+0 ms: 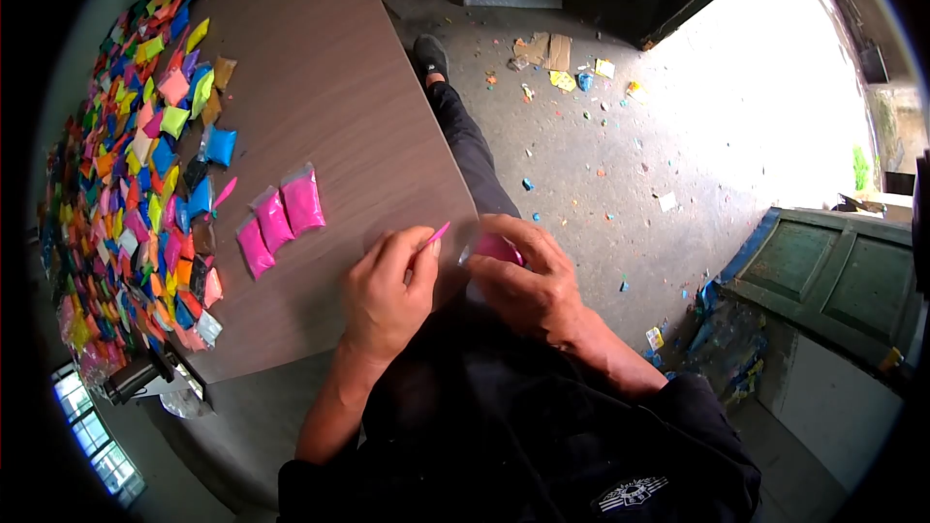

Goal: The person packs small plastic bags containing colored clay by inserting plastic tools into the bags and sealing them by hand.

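At the corner of the worktop (320,77), the left hand (390,289) pinches a slim pink piece (439,231); the right hand (535,283) grips a pink packet (498,249). Three filled packets (274,216) lie near the multicoloured pile (140,189).

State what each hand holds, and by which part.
Left hand: a pink strip, pinched at its lower end. Right hand: a pink packet, exact hold hidden by the fingers.

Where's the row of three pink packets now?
In the head view, the row of three pink packets lies on the table, left of centre, between the colourful pile and the person's left hand.
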Action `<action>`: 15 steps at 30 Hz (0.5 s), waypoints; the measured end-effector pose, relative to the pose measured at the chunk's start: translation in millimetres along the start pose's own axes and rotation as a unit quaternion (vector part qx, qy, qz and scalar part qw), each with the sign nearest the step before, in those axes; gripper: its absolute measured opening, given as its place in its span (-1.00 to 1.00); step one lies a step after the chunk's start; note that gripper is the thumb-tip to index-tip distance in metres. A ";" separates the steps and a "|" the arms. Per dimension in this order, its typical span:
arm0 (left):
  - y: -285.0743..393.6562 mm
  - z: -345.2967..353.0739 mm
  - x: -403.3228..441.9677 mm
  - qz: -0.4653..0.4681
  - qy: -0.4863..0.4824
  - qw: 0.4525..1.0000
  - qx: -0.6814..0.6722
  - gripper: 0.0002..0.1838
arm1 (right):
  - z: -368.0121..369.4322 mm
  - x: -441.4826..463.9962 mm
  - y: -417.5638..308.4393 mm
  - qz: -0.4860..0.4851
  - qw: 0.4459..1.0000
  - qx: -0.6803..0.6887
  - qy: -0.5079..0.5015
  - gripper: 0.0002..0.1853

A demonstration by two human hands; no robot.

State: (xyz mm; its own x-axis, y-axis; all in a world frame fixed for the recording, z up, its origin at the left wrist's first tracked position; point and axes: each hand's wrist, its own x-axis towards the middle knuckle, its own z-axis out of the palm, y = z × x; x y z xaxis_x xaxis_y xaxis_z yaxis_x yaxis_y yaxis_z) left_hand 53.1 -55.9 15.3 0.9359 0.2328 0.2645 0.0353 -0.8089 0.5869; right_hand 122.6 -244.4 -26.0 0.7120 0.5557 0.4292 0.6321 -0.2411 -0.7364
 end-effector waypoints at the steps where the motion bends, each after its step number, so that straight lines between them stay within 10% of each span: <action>1: 0.3 1.3 -0.2 -0.087 0.001 0.991 -0.101 -0.87 | -1.2 -0.2 0.0 -0.001 1.000 0.006 0.012 -0.68; 5: -0.8 -7.1 4.3 -0.270 -0.076 0.903 -0.326 -0.75 | -10.3 3.4 -5.8 -0.014 1.000 0.019 0.020 -0.68; 15: 4.4 -5.7 2.2 -0.287 -0.143 0.857 -0.403 -0.75 | -16.0 5.8 -13.7 -0.057 0.998 0.021 0.026 -0.67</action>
State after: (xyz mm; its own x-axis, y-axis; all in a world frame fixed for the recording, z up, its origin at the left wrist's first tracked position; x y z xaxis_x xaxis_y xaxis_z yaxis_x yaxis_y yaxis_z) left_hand 53.4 -55.9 22.9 0.8973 0.2328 -0.3751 0.3724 0.0569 0.9263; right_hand 123.0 -250.6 -5.0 0.6518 0.5358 0.5367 0.6969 -0.1442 -0.7025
